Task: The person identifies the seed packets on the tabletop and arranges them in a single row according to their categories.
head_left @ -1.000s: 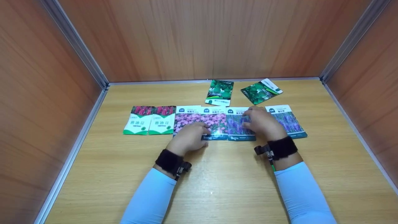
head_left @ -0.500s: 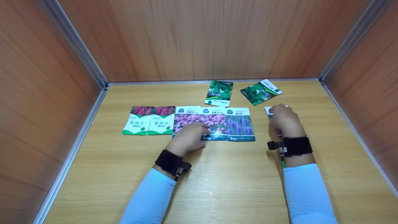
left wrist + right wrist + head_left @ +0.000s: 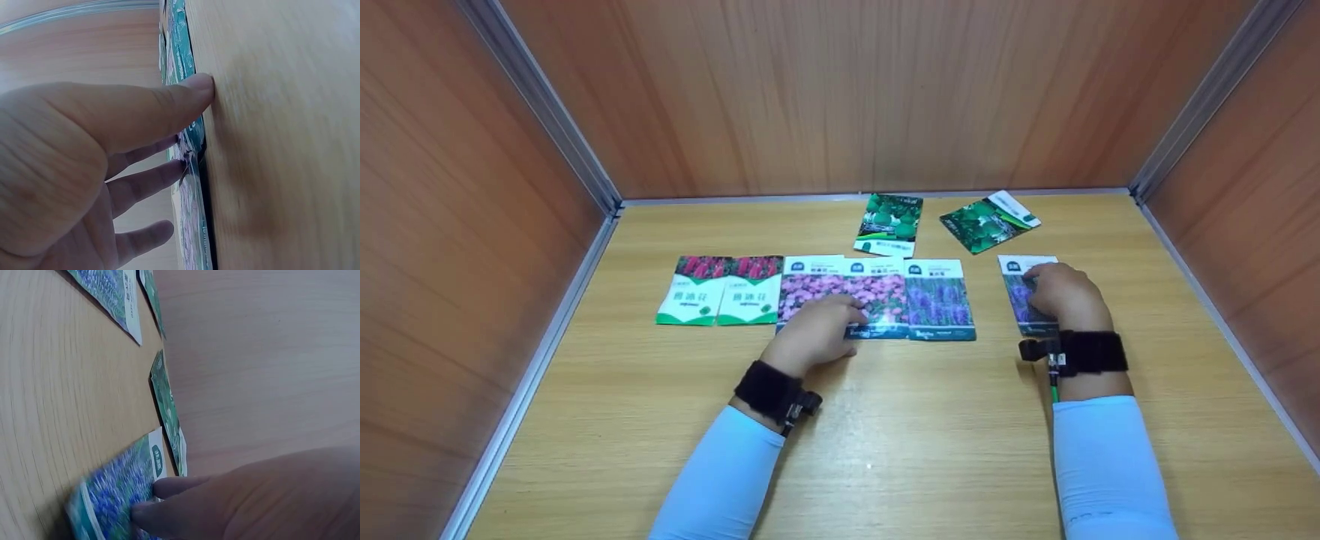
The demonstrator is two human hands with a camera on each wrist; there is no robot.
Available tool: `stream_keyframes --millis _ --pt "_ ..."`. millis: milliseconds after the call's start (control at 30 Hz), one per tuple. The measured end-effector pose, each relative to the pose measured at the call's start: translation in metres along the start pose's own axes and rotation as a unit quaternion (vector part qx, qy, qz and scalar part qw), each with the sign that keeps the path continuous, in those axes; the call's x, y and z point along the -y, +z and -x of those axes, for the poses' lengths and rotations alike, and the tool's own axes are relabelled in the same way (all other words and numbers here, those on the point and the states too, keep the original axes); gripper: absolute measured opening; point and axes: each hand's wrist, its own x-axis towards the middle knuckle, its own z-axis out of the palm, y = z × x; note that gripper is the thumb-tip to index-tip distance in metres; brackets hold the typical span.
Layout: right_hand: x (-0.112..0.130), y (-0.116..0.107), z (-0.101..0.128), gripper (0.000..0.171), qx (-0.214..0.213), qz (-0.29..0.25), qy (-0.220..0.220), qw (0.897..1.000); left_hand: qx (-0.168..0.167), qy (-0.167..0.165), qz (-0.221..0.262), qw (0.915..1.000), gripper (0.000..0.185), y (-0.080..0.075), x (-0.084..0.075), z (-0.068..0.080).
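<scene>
My left hand (image 3: 819, 330) rests on the lower part of two pink-flower seed packets (image 3: 877, 289); its fingers are spread in the left wrist view, the thumb (image 3: 194, 84) by the packets' front edge. My right hand (image 3: 1069, 296) holds a separate purple-flower seed packet (image 3: 1017, 289) at the right, covering its right side. In the right wrist view, thumb and finger are on the face of that packet (image 3: 121, 486), and a shadow lies under its lower end. Another purple-flower packet (image 3: 939, 300) lies against the pink pair, a gap away from the held one.
Two red-flower packets with white and green fronts (image 3: 750, 292) form the row's left end. Behind the row lie two green packets, one nearly straight (image 3: 889, 223) and one slanted (image 3: 988, 223). Wooden panels (image 3: 840, 97) enclose the table (image 3: 870, 450) at the back and sides.
My right hand has moved right from the inner purple-flower packet to the separate one, which has turned straighter. The left hand has stayed on the pink-flower packets.
</scene>
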Motion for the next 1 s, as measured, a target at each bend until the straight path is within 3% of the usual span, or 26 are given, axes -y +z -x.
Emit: stream_keyframes --millis 633,1000 --pt "0.025 0.017 0.0 0.053 -0.018 0.004 -0.059 0.998 0.006 -0.004 -0.004 1.0 0.046 0.0 0.0 -0.001" --pt "0.034 0.022 0.0 0.056 -0.025 0.033 -0.083 0.996 0.007 -0.01 -0.003 0.9999 0.046 0.0 0.0 -0.003"
